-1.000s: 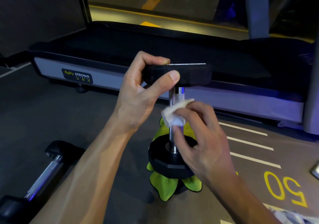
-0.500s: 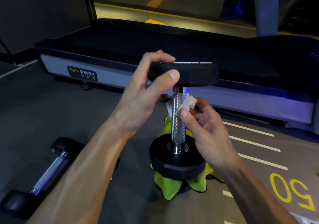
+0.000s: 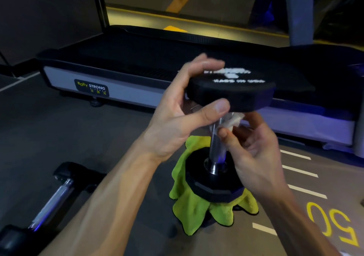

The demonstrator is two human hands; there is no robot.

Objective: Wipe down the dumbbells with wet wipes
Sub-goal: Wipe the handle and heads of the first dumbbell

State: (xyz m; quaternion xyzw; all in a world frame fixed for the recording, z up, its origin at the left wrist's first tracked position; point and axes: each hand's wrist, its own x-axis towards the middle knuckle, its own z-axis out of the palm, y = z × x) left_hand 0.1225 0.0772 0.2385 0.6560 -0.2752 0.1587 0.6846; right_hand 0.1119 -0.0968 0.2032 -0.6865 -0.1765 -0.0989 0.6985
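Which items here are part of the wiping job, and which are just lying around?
In use: upright dumbbell, gripped at its top head by the left hand; wet wipe, pinched against the handle by the right hand.

Lying about: second dumbbell on the floor, green cloth, treadmill.

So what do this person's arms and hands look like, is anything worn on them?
Both are bare as far as the picture shows. The left hand and right hand wear no gloves, and no rings, watch or wristband are visible. Both forearms are uncovered to the frame's lower edge, with no sleeve in sight. The fingernails look short and unpainted.
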